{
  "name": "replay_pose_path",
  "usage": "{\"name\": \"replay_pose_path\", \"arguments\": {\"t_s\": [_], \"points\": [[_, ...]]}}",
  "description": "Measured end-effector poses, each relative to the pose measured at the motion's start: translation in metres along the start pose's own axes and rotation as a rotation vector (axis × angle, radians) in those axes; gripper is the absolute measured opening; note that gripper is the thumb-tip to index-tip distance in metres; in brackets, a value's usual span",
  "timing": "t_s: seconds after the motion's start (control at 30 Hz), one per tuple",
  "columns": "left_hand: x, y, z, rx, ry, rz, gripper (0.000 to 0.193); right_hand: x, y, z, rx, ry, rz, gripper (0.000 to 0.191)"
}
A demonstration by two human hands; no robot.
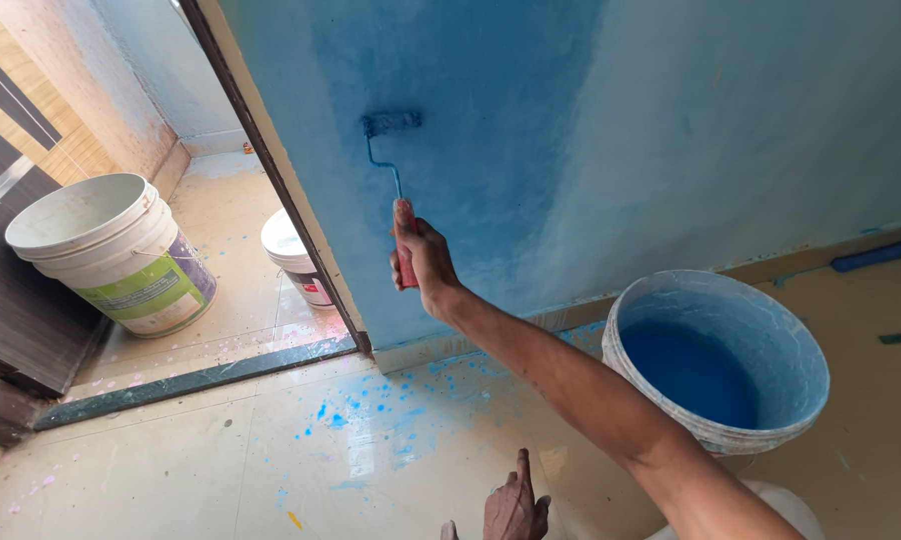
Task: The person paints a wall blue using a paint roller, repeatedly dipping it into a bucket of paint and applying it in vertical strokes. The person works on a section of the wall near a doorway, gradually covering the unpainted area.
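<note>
My right hand [426,262] grips the red handle of a small paint roller [392,124], whose blue-soaked sleeve presses against the wall [531,130]. The wall is darker, wetter blue around the roller and paler to the right. My arm stretches from the lower right up to the handle. My left hand [512,505] rests low at the bottom edge of the view, fingers loosely together, holding nothing. A white bucket of blue paint [716,358] stands on the floor just right of my forearm.
A doorway opens on the left, with a dark frame [271,180] and threshold strip [191,380]. Beyond it stand a large empty white bucket [111,250] and a smaller lidded one [296,258]. Blue paint spatters [371,410] dot the beige floor tiles.
</note>
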State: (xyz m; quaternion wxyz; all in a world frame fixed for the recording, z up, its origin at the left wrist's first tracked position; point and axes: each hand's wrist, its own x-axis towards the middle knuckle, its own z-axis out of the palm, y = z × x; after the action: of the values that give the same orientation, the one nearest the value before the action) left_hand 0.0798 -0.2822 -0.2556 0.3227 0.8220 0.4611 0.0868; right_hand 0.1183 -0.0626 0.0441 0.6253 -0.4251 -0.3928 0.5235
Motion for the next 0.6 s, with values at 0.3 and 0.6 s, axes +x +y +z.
{"name": "replay_pose_path", "arguments": {"t_s": [0.3, 0.6], "points": [[-0.001, 0.001, 0.000, 0.027, -0.036, 0.005, 0.104, 0.016, 0.002, 0.029, 0.245, -0.044, 0.002, 0.056], [-0.002, 0.003, -0.001, 0.023, -0.035, 0.002, 0.101, 0.012, -0.008, 0.026, 0.243, -0.058, -0.028, 0.058]]}}
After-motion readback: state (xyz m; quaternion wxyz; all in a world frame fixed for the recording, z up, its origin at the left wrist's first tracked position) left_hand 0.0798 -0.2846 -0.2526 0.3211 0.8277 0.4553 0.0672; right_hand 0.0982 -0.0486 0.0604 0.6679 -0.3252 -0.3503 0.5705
